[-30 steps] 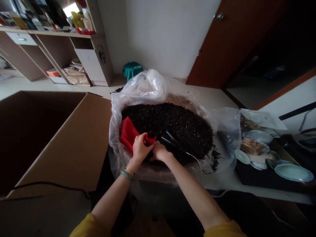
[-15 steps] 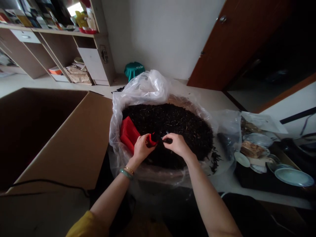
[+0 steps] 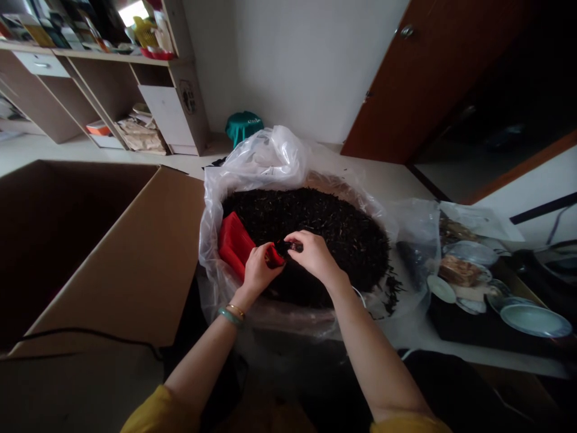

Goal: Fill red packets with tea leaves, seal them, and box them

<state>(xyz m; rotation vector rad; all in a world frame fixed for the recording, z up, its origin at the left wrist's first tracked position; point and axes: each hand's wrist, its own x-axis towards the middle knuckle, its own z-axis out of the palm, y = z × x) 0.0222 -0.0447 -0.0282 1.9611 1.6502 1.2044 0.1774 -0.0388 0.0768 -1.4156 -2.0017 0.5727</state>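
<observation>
My left hand (image 3: 260,268) is closed around a small red packet (image 3: 276,257), its mouth turned toward my right hand. My right hand (image 3: 312,252) grips a small dark tool with a short handle (image 3: 295,246). Its far end is at the packet's mouth, where dark bits show; the tool's exact shape is too dim to make out. Both hands are above a heap of loose dark dried leaves (image 3: 324,216) in a container lined with a clear plastic bag (image 3: 279,153). A stack of flat red packets (image 3: 235,243) lies on the heap's left side.
An open cardboard box (image 3: 148,240) stands at the left. Bowls and lidded dishes (image 3: 534,319) sit on a dark surface at the right. Behind are a green-covered bin (image 3: 243,126), a desk (image 3: 166,114) and a brown door (image 3: 396,78). Some leaves (image 3: 393,291) are spilled beside the bag.
My right hand has moved left and slightly up, bringing the dark tool to the red packet's mouth. My left hand has stayed nearly in place with the packet.
</observation>
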